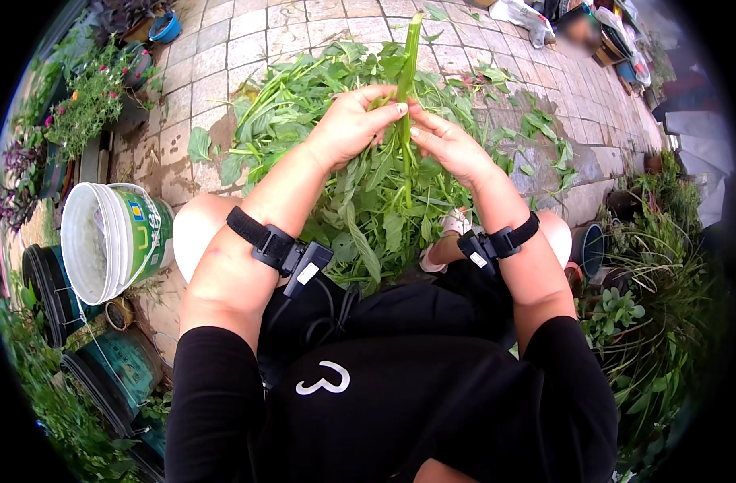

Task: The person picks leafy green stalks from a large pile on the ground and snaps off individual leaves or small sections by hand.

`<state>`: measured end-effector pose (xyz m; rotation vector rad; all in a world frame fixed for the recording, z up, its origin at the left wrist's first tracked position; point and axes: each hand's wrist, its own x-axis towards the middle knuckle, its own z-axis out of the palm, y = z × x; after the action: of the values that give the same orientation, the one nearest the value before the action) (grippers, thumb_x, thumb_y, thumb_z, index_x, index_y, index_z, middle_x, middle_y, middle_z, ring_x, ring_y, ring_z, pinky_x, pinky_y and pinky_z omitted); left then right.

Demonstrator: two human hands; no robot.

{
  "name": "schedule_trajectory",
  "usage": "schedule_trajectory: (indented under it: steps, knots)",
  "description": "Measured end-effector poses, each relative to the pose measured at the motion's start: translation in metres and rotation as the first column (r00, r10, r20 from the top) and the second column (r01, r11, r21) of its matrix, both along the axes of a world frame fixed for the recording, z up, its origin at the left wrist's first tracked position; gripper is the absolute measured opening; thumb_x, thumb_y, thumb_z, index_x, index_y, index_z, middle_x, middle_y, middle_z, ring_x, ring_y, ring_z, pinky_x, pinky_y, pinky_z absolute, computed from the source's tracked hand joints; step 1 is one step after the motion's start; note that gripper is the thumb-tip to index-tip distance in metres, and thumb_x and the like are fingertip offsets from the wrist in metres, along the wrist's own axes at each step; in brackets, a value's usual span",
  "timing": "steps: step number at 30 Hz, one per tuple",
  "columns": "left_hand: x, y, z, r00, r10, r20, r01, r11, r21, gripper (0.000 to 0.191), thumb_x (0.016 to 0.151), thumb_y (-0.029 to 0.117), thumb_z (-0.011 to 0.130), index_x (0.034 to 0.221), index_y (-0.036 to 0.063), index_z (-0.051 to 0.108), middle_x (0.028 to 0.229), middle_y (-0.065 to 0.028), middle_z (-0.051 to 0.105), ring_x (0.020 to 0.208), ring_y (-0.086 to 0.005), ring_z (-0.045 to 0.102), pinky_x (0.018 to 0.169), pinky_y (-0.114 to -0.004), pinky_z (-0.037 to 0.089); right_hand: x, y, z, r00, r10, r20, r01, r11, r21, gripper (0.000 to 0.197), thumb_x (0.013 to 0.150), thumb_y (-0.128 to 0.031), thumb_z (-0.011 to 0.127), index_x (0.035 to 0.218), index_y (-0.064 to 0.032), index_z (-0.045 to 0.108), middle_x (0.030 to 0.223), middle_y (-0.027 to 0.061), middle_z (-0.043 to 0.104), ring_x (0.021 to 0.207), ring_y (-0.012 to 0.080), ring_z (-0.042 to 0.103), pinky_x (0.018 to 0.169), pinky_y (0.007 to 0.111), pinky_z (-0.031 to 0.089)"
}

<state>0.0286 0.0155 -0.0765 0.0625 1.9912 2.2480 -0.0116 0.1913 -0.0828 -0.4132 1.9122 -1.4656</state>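
A thick green plant stem [409, 60] stands nearly upright between my hands, its cut end at the top and leaves hanging lower down. My left hand [359, 121] is closed around the stem and its leaf stalks, thumb across the front. From the other side, my right hand [446, 139] pinches at the stem with thumb and fingers. Beneath both hands spreads a large heap of leafy green stems [295, 102] on the paving, with long bare stalks at its upper left.
A white plastic bucket [87, 241] lies tilted at the left, near dark green planters [114, 368]. Loose leaves [543, 124] are scattered over the tiles to the right. Potted plants [621, 314] line the right side, and a blue pot [165, 27] stands at the upper left.
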Motion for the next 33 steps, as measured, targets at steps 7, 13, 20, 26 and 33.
schedule_trajectory:
  steps: [7, 13, 20, 26, 33]
  knots:
    - [0.000, 0.003, 0.000, 0.995, 0.063, -0.081, -0.067, 0.996, -0.052, 0.028, 0.077, 0.017, 0.056, 0.100, 0.0021, 0.054, 0.085, -0.0004, 0.057, 0.052, -0.0019, 0.043, 0.047, -0.015, 0.036, 0.006, 0.000, 0.006, 0.996, -0.059, -0.068, 0.055, 0.996, -0.063, 0.015, 0.077, -0.017, 0.055, 0.085, -0.0046, 0.057, 0.082, -0.0006, 0.055, 0.074, 0.0065, 0.048, 0.066, 0.021, 0.040]
    - [0.001, 0.008, 0.006, 0.959, 0.226, -0.170, -0.266, 0.926, -0.268, 0.029, 0.073, 0.018, 0.062, 0.096, 0.0016, 0.057, 0.082, -0.0015, 0.058, 0.071, -0.0061, 0.050, 0.063, -0.021, 0.041, 0.013, -0.007, 0.007, 0.727, 0.052, -0.684, 0.049, 0.991, 0.127, 0.013, 0.072, -0.011, 0.057, 0.082, -0.0020, 0.056, 0.078, 0.0033, 0.052, 0.056, 0.0075, 0.045, 0.052, 0.022, 0.039]
    - [0.002, 0.007, 0.004, 0.988, 0.139, 0.063, -0.142, 0.989, 0.043, 0.018, 0.077, 0.014, 0.055, 0.091, 0.0036, 0.059, 0.075, 0.0001, 0.058, 0.058, -0.0034, 0.046, 0.051, -0.017, 0.037, 0.012, -0.009, 0.005, 0.804, -0.050, -0.593, 0.087, 0.996, 0.034, 0.021, 0.074, -0.009, 0.052, 0.094, -0.0026, 0.055, 0.084, 0.0095, 0.055, 0.056, 0.0118, 0.049, 0.057, 0.025, 0.042]
    - [0.006, 0.011, 0.006, 0.979, 0.180, 0.100, -0.191, 0.974, 0.122, 0.016, 0.077, 0.013, 0.055, 0.090, 0.0039, 0.059, 0.075, 0.0003, 0.058, 0.056, -0.0037, 0.046, 0.050, -0.017, 0.037, 0.013, -0.013, 0.011, 0.815, -0.021, -0.579, 0.126, 0.982, 0.142, 0.018, 0.077, -0.013, 0.047, 0.088, -0.0012, 0.055, 0.075, 0.0098, 0.058, 0.063, 0.0146, 0.053, 0.059, 0.025, 0.043]
    - [0.002, 0.012, 0.002, 0.986, 0.165, -0.004, -0.163, 0.978, 0.128, 0.016, 0.079, 0.012, 0.053, 0.090, 0.0029, 0.058, 0.079, -0.0013, 0.058, 0.061, -0.0077, 0.052, 0.055, -0.018, 0.041, -0.017, 0.010, -0.014, 0.811, -0.523, 0.261, 0.580, 0.777, -0.245, 0.017, 0.078, -0.013, 0.042, 0.084, -0.0022, 0.054, 0.071, -0.0004, 0.052, 0.057, 0.0071, 0.040, 0.055, 0.020, 0.033]
